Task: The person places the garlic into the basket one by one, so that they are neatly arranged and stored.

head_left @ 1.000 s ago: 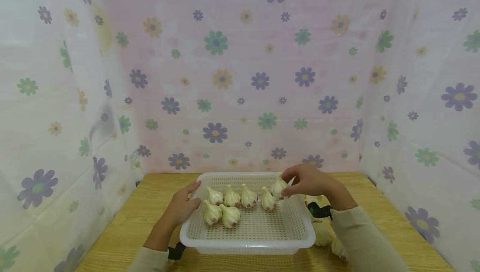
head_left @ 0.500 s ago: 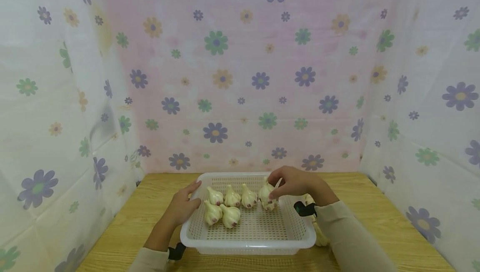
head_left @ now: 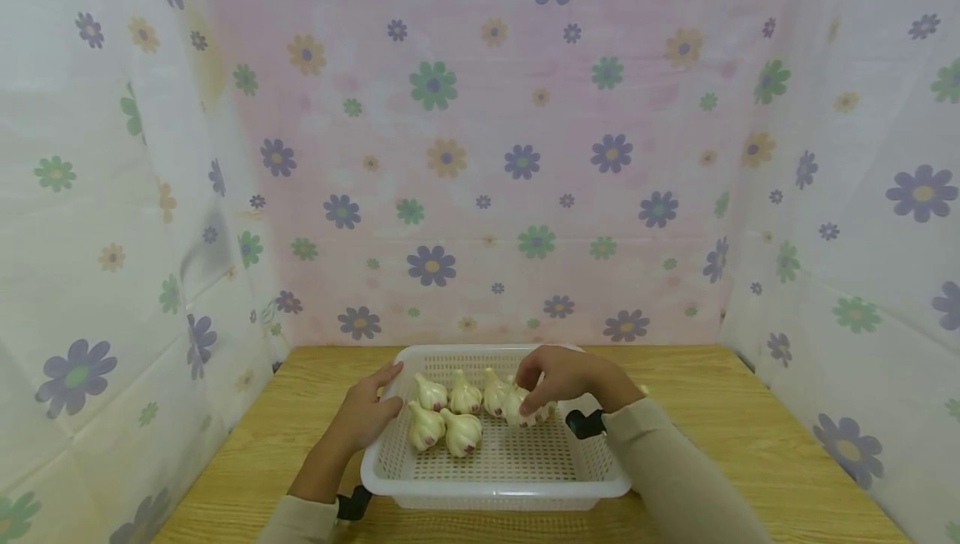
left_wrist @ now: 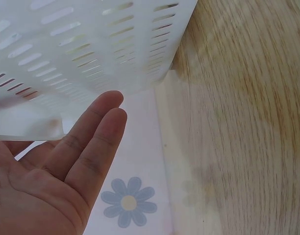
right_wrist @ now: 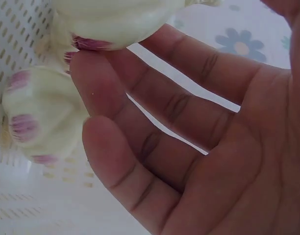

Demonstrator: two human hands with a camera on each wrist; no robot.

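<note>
The left hand (head_left: 363, 415) holds the left rim of a white perforated basket (head_left: 495, 488), its thumb over the inside. In the left wrist view two straight fingers of the left hand (left_wrist: 66, 166) lie beside the basket's outer wall (left_wrist: 106, 49). Inside the basket, the right hand (head_left: 573, 377) grips a garlic bulb (head_left: 513, 411) from above, near the upright bulb (head_left: 495, 392). The right wrist view has the held bulb (right_wrist: 115, 19) against the fingertips of the right hand (right_wrist: 189, 122); another bulb (right_wrist: 42, 115) lies beside it, purple-marked.
More garlic bulbs stand in the basket's left half, such as one at the back (head_left: 431, 392) and one nearer the front (head_left: 461, 434). Under the basket is a wooden table (head_left: 262, 444). Flower-patterned cloth (head_left: 480, 294) hangs behind and at both sides.
The right hand has moved left and slightly down with its bulb, from the basket's back right toward the middle. The left hand and basket stay put.
</note>
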